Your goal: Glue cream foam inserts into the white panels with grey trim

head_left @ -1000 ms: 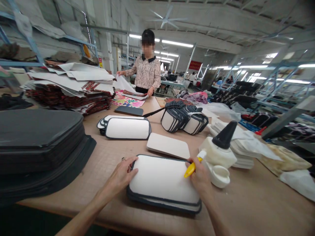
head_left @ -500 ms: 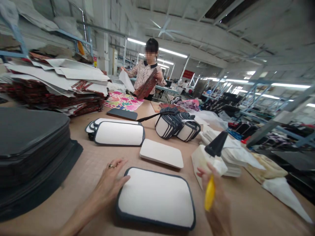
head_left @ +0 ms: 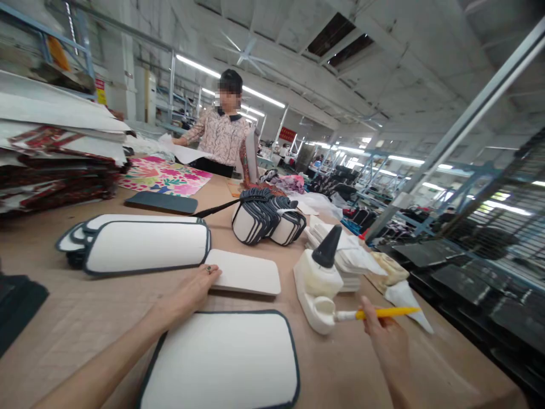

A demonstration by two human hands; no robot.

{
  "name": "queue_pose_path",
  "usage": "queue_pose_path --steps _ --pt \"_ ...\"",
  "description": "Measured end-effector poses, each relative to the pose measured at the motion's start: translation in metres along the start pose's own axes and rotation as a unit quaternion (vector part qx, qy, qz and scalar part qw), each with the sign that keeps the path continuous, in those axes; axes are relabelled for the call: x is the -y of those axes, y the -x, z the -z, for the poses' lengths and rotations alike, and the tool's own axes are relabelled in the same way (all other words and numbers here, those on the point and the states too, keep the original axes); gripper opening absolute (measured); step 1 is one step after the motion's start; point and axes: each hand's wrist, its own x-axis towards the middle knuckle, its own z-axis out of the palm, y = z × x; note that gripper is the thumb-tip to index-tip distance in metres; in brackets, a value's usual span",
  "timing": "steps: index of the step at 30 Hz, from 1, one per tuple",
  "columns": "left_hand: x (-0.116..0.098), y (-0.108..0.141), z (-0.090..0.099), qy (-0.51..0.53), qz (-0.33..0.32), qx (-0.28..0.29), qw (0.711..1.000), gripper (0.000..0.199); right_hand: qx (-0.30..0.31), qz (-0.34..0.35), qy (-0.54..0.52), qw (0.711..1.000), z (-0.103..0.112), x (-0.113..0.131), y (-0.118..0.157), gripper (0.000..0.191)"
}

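Observation:
My left hand has its fingers closed on the left end of a plain white panel with rounded corners. Below that hand lies a larger white panel with a dark edge. In my right hand is a brush with a yellow handle, held almost level. Its pale tip is at the round opening of a white glue pot, which has a black cone cap. The glue pot stands right of both panels. Whether the tip touches anything inside the opening is hidden.
Dark-edged white panels are piled at left, near a dark flat piece. Strapped bundles stand behind. White sheets lie beyond the pot. A co-worker handles sheets across the table; patterned sheets rise at far left.
My left hand has left the dark-edged panel and moved forward to the plain white panel. My right hand has brought the brush to the pot's opening. The view has turned right.

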Motion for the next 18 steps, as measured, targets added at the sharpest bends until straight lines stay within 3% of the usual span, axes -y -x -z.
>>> queue_pose_path --steps 3,9,18 --pt "0.005 -0.004 -0.003 -0.032 0.012 0.017 0.999 0.047 0.009 -0.007 -0.019 1.0 -0.011 -0.005 -0.005 0.057" --pt "-0.005 -0.006 0.005 -0.062 0.017 0.036 0.997 0.043 0.07 -0.029 -0.085 0.994 -0.031 -0.012 -0.001 0.052" --pt "-0.007 -0.005 0.01 -0.066 0.006 0.051 0.996 0.045 0.033 -0.079 -0.012 0.996 -0.009 -0.029 0.006 0.049"
